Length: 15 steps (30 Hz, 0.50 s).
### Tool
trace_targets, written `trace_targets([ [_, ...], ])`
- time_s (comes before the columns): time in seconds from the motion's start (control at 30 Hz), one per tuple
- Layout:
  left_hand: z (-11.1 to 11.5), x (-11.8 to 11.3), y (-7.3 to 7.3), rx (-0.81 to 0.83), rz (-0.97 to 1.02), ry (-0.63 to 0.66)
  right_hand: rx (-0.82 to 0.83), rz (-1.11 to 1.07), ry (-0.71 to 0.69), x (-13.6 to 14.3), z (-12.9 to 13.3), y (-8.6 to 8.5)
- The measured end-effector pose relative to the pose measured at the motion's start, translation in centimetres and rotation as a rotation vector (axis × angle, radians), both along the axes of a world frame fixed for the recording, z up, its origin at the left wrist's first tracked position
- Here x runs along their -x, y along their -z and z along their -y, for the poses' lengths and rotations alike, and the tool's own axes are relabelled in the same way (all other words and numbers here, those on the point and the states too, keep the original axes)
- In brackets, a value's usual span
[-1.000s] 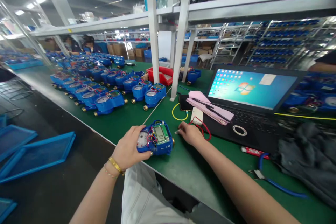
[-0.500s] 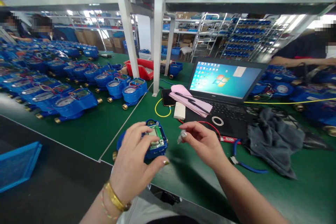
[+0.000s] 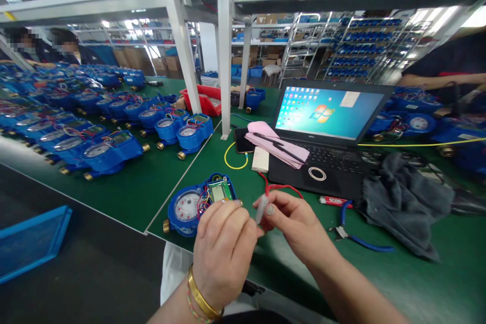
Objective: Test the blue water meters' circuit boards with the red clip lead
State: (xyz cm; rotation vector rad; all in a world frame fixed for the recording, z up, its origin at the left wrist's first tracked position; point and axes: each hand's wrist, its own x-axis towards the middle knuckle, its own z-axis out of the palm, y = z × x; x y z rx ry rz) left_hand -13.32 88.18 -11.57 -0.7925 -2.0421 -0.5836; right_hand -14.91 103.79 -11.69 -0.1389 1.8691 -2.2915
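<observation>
A small whitish, translucent piece (image 3: pixel 261 208) is pinched between the thumb and fingers of my right hand (image 3: pixel 294 215). A red cable (image 3: pixel 268 186) runs up to it from behind. My left hand (image 3: pixel 228 245) is closed, its fingertips meeting close to the lower end of that piece; what they grip, if anything, is hidden. Just behind my left hand lies a blue water meter (image 3: pixel 186 207) with a round dial, a brass fitting and loose coloured wires. Its housing stands open over a green circuit board (image 3: pixel 227 191) with a small grey display, partly covered by my fingers.
A laptop (image 3: pixel 326 111) stands behind my hands, with pink papers (image 3: pixel 281 147), a white box (image 3: pixel 260 159) and a ring (image 3: pixel 317 173) near it. Blue-handled cutters (image 3: pixel 364 243) and a grey cloth (image 3: pixel 406 202) lie right. Several blue meters (image 3: pixel 110 152) fill the left; metal posts (image 3: pixel 225 61) rise behind.
My left hand has left the meter, moved right and closed beside the whitish piece, uncovering the meter's dial. My right hand still pinches the piece, now more upright.
</observation>
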Motion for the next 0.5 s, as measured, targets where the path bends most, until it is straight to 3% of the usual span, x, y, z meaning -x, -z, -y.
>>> trace_targets([
  [0.17, 0.1, 0.1, 0.7, 0.084, -0.039, -0.042, -0.015, 0.067, -0.044, 0.5, -0.2, 0.5],
  [0.3, -0.1, 1.3, 1.6, 0.274, -0.096, -0.033, -0.304, 0.06, -0.156, 0.5, -2.5, 1.7],
  [0.37, -0.4, 2.0, 2.4, 0.372, -0.104, -0.016, -0.489, 0.01, -0.035, 0.6, -5.3, 2.3],
  [0.5, -1.1, 3.1, 4.0, 0.455, -0.099, -0.052, -0.832, -0.087, 0.408, 0.5, -14.3, 3.4],
])
